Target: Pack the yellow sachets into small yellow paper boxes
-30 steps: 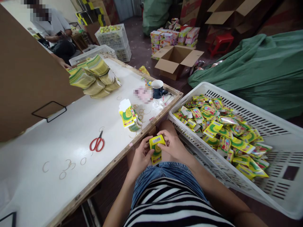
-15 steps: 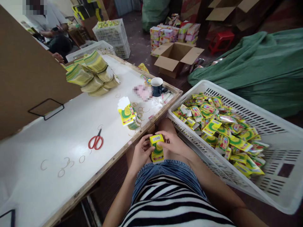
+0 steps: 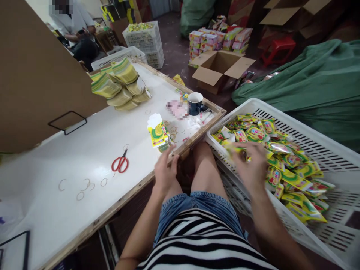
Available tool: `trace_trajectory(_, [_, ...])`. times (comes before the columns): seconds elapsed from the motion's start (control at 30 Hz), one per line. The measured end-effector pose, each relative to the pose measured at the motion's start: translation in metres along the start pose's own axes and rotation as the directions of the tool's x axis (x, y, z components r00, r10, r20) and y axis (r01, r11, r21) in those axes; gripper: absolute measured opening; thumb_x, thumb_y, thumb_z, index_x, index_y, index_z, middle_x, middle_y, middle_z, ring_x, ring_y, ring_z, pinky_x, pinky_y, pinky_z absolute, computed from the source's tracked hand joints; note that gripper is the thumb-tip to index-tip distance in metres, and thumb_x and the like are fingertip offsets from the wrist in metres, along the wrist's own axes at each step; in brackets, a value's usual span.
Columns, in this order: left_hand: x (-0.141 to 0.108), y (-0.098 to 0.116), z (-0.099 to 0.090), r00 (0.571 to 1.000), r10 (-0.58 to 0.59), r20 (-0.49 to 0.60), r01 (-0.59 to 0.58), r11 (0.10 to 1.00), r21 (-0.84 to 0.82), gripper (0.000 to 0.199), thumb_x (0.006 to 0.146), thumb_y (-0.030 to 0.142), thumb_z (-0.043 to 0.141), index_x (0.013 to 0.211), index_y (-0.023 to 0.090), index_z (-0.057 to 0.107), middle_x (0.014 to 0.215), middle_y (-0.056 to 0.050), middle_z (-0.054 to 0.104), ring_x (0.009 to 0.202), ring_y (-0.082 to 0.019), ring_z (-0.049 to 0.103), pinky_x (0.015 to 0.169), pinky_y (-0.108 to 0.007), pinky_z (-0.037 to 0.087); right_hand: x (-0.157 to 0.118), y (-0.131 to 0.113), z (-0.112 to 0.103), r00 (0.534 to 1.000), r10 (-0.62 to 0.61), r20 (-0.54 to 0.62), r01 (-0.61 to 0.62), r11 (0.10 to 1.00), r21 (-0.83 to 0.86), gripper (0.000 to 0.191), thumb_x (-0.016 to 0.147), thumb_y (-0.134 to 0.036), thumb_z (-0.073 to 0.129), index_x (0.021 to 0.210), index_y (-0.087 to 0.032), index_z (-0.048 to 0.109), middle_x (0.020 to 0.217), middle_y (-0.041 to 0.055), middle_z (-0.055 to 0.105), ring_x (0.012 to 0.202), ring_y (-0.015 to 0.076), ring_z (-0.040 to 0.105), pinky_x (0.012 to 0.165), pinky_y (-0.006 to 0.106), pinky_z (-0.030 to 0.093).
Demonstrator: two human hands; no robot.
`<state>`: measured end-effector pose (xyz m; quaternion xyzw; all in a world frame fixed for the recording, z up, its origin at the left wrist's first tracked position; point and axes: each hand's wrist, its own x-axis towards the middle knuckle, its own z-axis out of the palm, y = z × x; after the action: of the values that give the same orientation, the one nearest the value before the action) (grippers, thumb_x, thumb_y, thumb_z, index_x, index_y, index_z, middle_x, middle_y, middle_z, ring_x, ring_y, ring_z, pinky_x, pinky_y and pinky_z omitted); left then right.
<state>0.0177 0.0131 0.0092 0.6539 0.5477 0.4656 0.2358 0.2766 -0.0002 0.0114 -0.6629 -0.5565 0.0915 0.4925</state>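
My left hand (image 3: 165, 170) is at the table's edge with its fingers apart and nothing in it. Just beyond its fingertips lies a small stack of flattened yellow-green cartons (image 3: 158, 134), white flaps at the far end. Over the near side of a white plastic crate (image 3: 254, 103), my right hand (image 3: 251, 165) is smeared by motion. A yellow carton (image 3: 234, 148), also blurred, shows at its fingertips and appears pinched there. Many yellow, green and red packets (image 3: 292, 176) fill the crate's near part.
Red-handled scissors (image 3: 120, 164) and rubber bands (image 3: 104, 182) lie on the white table (image 3: 92, 217). Bundled cartons (image 3: 120, 84) and a dark mug (image 3: 195, 105) stand farther back. An open cardboard box (image 3: 216, 71) is on the floor, and a person (image 3: 75, 33) sits at the far left.
Both hands held a yellow carton over my lap. My right hand has moved right with it to the crate, while my left let go and went toward the carton stack. The view has shifted slightly.
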Motion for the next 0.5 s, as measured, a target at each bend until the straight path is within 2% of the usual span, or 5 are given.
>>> trace_trajectory(0.1, [0.032, -0.018, -0.030, 0.993, 0.120, -0.022, -0.105, 0.933, 0.345, 0.046, 0.084, 0.025, 0.071, 0.128, 0.018, 0.061, 0.140, -0.016, 0.060, 0.137, -0.031, 0.051, 0.118, -0.055, 0.035, 0.019, 0.015, -0.027, 0.990, -0.111, -0.091, 0.086, 0.966, -0.243, 0.028, 0.085, -0.043, 0.066, 0.096, -0.018, 0.071, 0.102, 0.0155, 0.065, 0.106, 0.0331, 0.056, 0.100, 0.055, 0.037])
trace_trajectory(0.2, [0.053, -0.038, -0.051, 0.996, 0.054, 0.071, -0.082, 0.873, 0.481, 0.034, 0.083, 0.023, 0.072, 0.117, 0.016, 0.069, 0.132, -0.016, 0.066, 0.124, -0.032, 0.062, 0.109, -0.052, 0.047, 0.013, 0.018, -0.020, 0.996, -0.089, 0.016, 0.090, 0.990, -0.110, 0.030, 0.086, -0.047, 0.061, 0.093, -0.019, 0.071, 0.094, 0.0117, 0.068, 0.088, 0.0268, 0.059, 0.089, 0.047, 0.045])
trace_trajectory(0.3, [0.056, -0.044, -0.060, 0.994, 0.069, 0.086, -0.102, 0.862, 0.497, 0.017, 0.088, 0.022, 0.065, 0.100, 0.018, 0.076, 0.113, -0.012, 0.076, 0.105, -0.028, 0.073, 0.094, -0.043, 0.059, -0.007, 0.003, 0.006, 0.979, 0.070, 0.189, -0.093, 0.989, 0.115, 0.032, 0.085, -0.049, 0.061, 0.093, -0.019, 0.071, 0.089, 0.0083, 0.070, 0.074, 0.0216, 0.058, 0.076, 0.038, 0.049])
trace_trajectory(0.37, [0.048, -0.038, -0.061, 0.979, 0.202, 0.001, -0.177, 0.852, 0.492, 0.018, 0.092, 0.019, 0.059, 0.097, 0.018, 0.076, 0.102, -0.010, 0.079, 0.094, -0.024, 0.076, 0.087, -0.038, 0.061, -0.019, -0.014, 0.022, 0.920, 0.178, 0.349, -0.274, 0.929, 0.250, 0.036, 0.085, -0.052, 0.061, 0.095, -0.019, 0.072, 0.086, 0.0081, 0.072, 0.072, 0.0205, 0.059, 0.070, 0.034, 0.049])
trace_trajectory(0.5, [0.014, -0.016, -0.045, 0.777, 0.622, -0.098, -0.531, 0.731, 0.429, 0.031, 0.092, 0.008, 0.055, 0.116, 0.018, 0.070, 0.110, -0.010, 0.077, 0.106, -0.022, 0.073, 0.092, -0.036, 0.060, -0.027, -0.046, 0.040, 0.780, 0.211, 0.589, -0.534, 0.715, 0.452, 0.050, 0.085, -0.062, 0.060, 0.100, -0.017, 0.074, 0.084, 0.0096, 0.075, 0.065, 0.0176, 0.058, 0.064, 0.031, 0.049])
